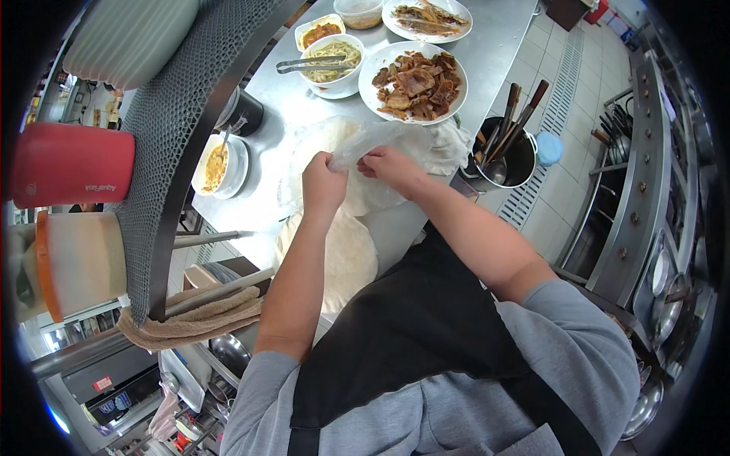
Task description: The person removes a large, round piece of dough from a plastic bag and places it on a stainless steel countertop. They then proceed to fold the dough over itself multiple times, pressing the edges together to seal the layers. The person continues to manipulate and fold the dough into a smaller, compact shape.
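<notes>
My left hand (326, 185) grips the edge of a thin, clear plastic sheet or bag (393, 137) above the steel table. My right hand (393, 167) is close beside it, fingertips pinched on the same plastic. Beneath both hands spreads more pale, translucent plastic. A pale round sheet, like flatbread or dough (348, 256), lies partly under my left forearm and reaches towards my apron. Just beyond the plastic stands a white plate of browned sliced meat (419, 85). A crumpled white cloth (447, 145) lies right of the plastic.
Noodles in a bowl (331, 57) have metal tongs across them. Behind are a plate of fish (428, 20) and a small dish of red food (322, 34). At left stand a soup bowl (215, 168) and a mesh shelf (177, 114). A pot of ladles (505, 151) is at right.
</notes>
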### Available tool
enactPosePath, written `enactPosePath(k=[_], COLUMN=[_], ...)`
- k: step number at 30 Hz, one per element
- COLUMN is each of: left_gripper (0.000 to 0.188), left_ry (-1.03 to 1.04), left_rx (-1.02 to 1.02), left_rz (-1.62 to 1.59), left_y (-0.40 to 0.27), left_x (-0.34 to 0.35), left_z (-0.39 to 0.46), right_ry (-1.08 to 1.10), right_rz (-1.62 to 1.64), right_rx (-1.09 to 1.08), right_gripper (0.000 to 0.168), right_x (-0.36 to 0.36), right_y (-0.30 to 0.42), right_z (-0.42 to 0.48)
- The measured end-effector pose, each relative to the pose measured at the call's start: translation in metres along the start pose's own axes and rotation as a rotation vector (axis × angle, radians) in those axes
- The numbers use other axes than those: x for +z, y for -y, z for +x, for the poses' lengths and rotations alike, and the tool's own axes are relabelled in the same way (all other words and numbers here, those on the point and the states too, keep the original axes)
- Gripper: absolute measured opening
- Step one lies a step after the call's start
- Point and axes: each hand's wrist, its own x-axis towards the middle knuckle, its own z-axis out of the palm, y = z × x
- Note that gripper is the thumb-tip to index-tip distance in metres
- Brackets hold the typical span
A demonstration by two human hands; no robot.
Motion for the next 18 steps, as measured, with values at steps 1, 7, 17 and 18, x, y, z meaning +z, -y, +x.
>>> enactPosePath(k=[1,7,17,18], left_gripper=[0.021,0.022,0.026,0.026], left_ry=[0.007,-0.067,-0.091,-0.086], left_rx=[-0.020,0.303,0.629,0.602], left_rz=[-0.017,0.115,0.200,0.187], left_y=[-0.001,0.007,-0.019,-0.021], left_x=[-0.002,0.010,0.008,0.005], left_z=[0.000,-0.017,-0.044,-0.045], right_ry=[-0.035,0.029,0.215,0.210], right_rz=[0.131,0.637,0.715,0.695], right_rx=[0.016,0.154,0.050,0.045], right_gripper=[0.032,0.031,0.039,0.039], right_x=[0.010,0.037,0.032,0.029], right_y=[-0.004,-0.039,-0.041,-0.041], right_z=[0.008,0.051,0.086,0.082])
